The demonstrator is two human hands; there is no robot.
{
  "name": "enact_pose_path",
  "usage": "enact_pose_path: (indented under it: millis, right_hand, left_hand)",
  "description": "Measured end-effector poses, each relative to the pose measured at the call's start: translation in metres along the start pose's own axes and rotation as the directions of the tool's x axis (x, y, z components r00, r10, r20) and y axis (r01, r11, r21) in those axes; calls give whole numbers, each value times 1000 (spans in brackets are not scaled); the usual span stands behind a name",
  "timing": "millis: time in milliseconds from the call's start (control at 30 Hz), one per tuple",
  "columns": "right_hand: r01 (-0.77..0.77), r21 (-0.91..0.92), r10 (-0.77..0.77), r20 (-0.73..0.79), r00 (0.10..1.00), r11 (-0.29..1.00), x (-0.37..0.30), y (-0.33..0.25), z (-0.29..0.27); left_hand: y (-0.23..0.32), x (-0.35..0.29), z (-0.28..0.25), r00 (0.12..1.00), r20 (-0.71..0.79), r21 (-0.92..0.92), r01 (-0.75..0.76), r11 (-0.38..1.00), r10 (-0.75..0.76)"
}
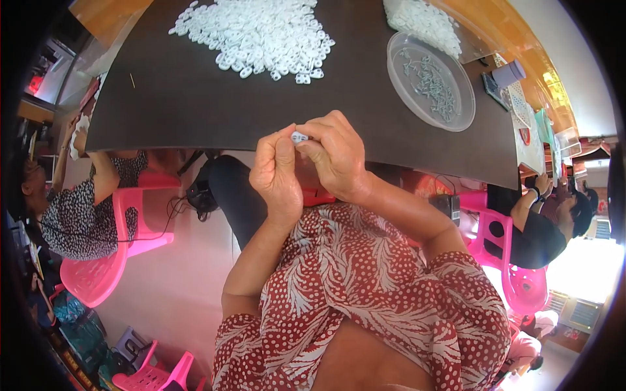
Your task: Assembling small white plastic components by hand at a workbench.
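Observation:
My left hand (277, 171) and my right hand (336, 155) are raised together at the near edge of the dark table (195, 111). Between their fingertips they pinch one small white plastic piece (299, 137); both hands touch it. A large heap of similar white plastic pieces (257, 34) lies on the table farther away. To the right stands a clear round plastic lid (430, 81) holding several small metal clips.
A second pile of white pieces (424, 23) lies in a clear bag at the far right. A person sits on a pink chair (107, 254) to my left, another person (541, 228) on a pink chair to my right. Small boxes and papers crowd the table's right end.

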State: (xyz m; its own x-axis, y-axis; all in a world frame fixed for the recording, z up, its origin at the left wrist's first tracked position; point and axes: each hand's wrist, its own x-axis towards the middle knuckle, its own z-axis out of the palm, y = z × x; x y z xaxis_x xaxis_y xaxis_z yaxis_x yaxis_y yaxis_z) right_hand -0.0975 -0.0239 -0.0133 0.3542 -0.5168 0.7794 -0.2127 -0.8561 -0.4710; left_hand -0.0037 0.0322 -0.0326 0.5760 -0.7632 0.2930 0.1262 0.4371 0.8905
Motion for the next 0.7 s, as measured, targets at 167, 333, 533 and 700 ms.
enact_pose_path:
  millis: [167, 333, 533, 700]
  right_hand:
    - [-100, -114, 98, -19, 995, 988, 28, 24, -46]
    - [-286, -88, 277, -94, 956, 954, 75, 51, -89]
    - [40, -427, -118, -159, 980, 904, 140, 98, -142]
    - [-61, -594, -79, -207, 975, 802, 190, 168, -190]
  left_hand:
    - [-5, 54, 2, 915, 339, 487, -369, 792, 218]
    - [-18, 92, 25, 583, 769, 549, -813, 195, 263]
    - [-34, 103, 35, 549, 820, 548, -835, 56, 164]
    - [-28, 98, 27, 574, 804, 574, -817, 52, 156]
